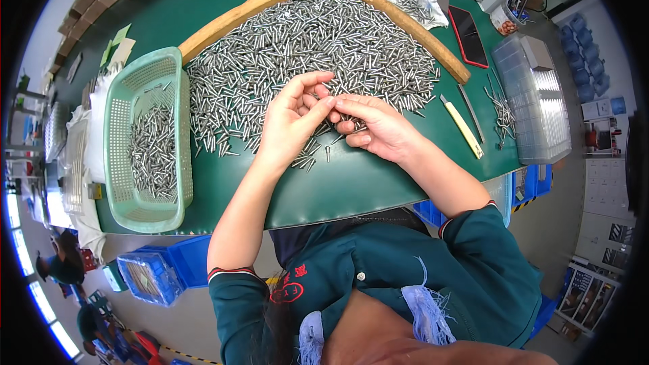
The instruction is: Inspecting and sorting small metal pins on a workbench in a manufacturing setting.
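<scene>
A wide heap of small silver screw-like metal pieces [270,61] spreads over the green table. At its near edge my left hand [294,118] and my right hand [378,125] meet, thumbs and forefingers pinched together at the tips. Anything between those fingertips is too small or too hidden to make out. Below the hands, a few loose pieces lie on the tabletop. To the left stands a pale green perforated plastic basket [184,162], with more of the same pieces in its bottom.
Two wooden bars [263,8] fence the heap's far side. Rightward lie a red-edged phone [468,37], a cream-handled knife [463,128], bent metal hooks [503,111] and a clear plastic box [531,108]. Blue bins [152,274] stand below the table's front edge. Other people are at lower left.
</scene>
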`<move>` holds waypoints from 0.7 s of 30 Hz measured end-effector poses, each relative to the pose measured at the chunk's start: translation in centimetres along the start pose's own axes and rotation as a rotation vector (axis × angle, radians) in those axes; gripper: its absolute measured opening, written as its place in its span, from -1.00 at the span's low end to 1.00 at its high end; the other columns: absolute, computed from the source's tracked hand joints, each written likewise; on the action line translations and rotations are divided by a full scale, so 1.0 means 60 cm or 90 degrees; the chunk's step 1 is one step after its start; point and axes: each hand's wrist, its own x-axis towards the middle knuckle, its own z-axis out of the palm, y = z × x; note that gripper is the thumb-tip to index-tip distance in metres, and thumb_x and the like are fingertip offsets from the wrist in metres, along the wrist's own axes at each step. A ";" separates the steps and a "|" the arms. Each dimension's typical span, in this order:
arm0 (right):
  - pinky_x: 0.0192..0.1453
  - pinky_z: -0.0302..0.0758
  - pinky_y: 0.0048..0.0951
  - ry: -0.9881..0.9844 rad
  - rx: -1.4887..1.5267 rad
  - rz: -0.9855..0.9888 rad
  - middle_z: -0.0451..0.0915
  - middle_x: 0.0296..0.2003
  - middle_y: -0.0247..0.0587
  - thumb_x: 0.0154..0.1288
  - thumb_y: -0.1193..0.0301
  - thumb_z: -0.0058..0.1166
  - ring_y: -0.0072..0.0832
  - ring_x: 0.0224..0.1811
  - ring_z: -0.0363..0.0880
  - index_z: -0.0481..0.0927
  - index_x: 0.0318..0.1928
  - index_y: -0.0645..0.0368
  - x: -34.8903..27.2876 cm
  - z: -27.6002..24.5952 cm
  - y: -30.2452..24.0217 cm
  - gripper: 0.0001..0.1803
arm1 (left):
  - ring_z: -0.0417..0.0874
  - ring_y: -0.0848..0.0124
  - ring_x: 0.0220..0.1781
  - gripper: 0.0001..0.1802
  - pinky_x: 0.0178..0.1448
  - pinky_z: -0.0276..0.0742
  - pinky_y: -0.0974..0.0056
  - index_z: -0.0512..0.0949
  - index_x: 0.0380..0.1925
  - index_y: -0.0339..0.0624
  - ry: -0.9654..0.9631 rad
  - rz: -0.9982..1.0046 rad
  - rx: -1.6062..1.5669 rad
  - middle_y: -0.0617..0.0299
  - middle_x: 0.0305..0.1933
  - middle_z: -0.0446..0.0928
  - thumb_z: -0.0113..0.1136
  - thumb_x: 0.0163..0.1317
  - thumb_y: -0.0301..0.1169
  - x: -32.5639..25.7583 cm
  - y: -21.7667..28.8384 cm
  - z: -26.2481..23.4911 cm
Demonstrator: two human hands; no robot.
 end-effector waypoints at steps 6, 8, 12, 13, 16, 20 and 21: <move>-0.69 0.08 -0.82 0.038 -0.030 0.011 0.39 -0.42 -0.45 0.30 0.21 -0.09 -0.82 -0.55 0.24 0.45 -0.20 0.15 -0.004 0.010 -0.007 -0.74 | 0.49 0.64 -0.41 -0.65 -0.31 0.41 0.56 0.38 -0.02 -0.27 0.015 0.001 0.068 0.27 -0.30 0.44 0.08 0.15 -0.55 -0.001 0.004 0.004; -0.69 0.06 -0.82 0.012 -0.055 -0.003 0.37 -0.43 -0.45 0.31 0.15 -0.13 -0.81 -0.56 0.21 0.45 -0.16 0.16 -0.001 0.007 -0.004 -0.67 | 0.48 0.65 -0.42 -0.65 -0.32 0.39 0.56 0.38 -0.02 -0.26 0.020 0.008 0.155 0.28 -0.31 0.46 0.08 0.16 -0.54 -0.003 0.004 0.005; -0.69 0.06 -0.83 -0.032 0.031 0.036 0.36 -0.44 -0.46 0.32 0.18 -0.13 -0.81 -0.54 0.23 0.45 -0.13 0.18 0.005 -0.007 -0.003 -0.68 | 0.43 0.67 -0.46 -0.67 -0.36 0.36 0.55 0.39 -0.01 -0.21 0.064 0.030 0.102 0.32 -0.32 0.50 0.06 0.20 -0.47 -0.001 0.004 0.003; -0.68 0.08 -0.82 -0.044 0.069 0.061 0.36 -0.44 -0.46 0.31 0.21 -0.13 -0.80 -0.54 0.23 0.44 -0.12 0.18 0.006 -0.011 -0.004 -0.69 | 0.42 0.66 -0.46 -0.68 -0.37 0.35 0.54 0.39 -0.01 -0.20 0.081 0.039 0.166 0.32 -0.31 0.50 0.05 0.21 -0.46 0.001 0.007 -0.001; -0.68 0.10 -0.81 -0.050 0.147 0.079 0.38 -0.42 -0.44 0.29 0.26 -0.12 -0.80 -0.54 0.25 0.44 -0.12 0.20 0.006 -0.014 -0.008 -0.71 | 0.45 0.59 -0.46 -0.63 -0.38 0.38 0.48 0.42 -0.04 -0.22 0.090 0.071 0.323 0.24 -0.27 0.50 0.14 0.12 -0.43 0.005 0.016 -0.026; -0.51 0.42 -0.72 0.014 0.193 -0.028 0.48 -0.28 -0.28 0.26 0.29 -0.14 -0.63 -0.31 0.49 0.41 -0.08 0.26 -0.004 -0.004 -0.022 -0.67 | 0.34 0.14 0.09 -0.28 0.13 0.28 0.19 0.40 0.00 -0.20 -0.039 0.133 0.758 0.03 0.02 0.36 0.34 -0.19 -0.10 -0.004 0.038 -0.058; -0.35 0.53 -0.62 -0.031 0.187 -0.047 0.48 -0.26 -0.25 0.29 0.28 -0.14 -0.54 -0.24 0.52 0.39 -0.04 0.26 0.000 -0.016 -0.023 -0.66 | 0.34 0.14 0.08 -0.27 0.12 0.29 0.19 0.40 0.01 -0.19 -0.059 0.108 0.810 0.02 0.01 0.36 0.34 -0.20 -0.10 -0.007 0.032 -0.058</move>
